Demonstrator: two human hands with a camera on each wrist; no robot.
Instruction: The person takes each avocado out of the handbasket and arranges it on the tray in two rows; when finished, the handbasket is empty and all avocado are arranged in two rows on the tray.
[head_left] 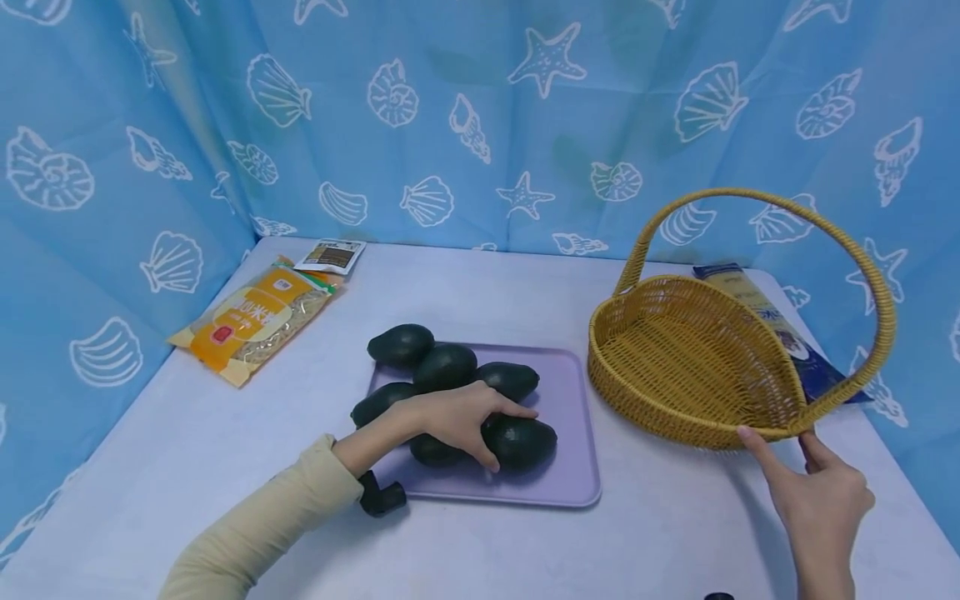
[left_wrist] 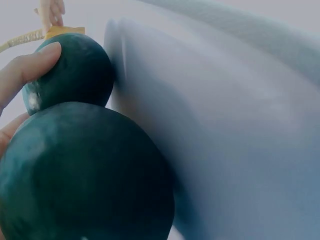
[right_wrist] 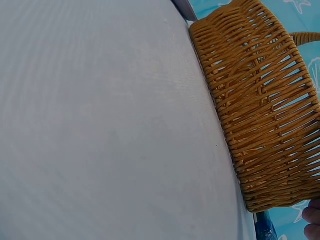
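My left hand (head_left: 453,417) grips a dark green avocado (head_left: 525,444) at the front right of a group lying on a lilac tray (head_left: 566,483). In the left wrist view my thumb lies on that avocado (left_wrist: 80,72), and another avocado (left_wrist: 90,175) fills the lower left. Several more avocados (head_left: 445,367) sit behind and left of the hand; one is partly hidden under it. My right hand (head_left: 821,496) holds the near rim of a woven basket (head_left: 690,429), close to the foot of its tall handle. No contents show inside the basket.
A yellow-orange bag of grain (head_left: 255,321) and a small white packet (head_left: 332,256) lie at the back left. Behind the basket, a blue and tan bag (head_left: 806,358) lies partly hidden. Blue shell-print curtains (head_left: 480,125) border the white table.
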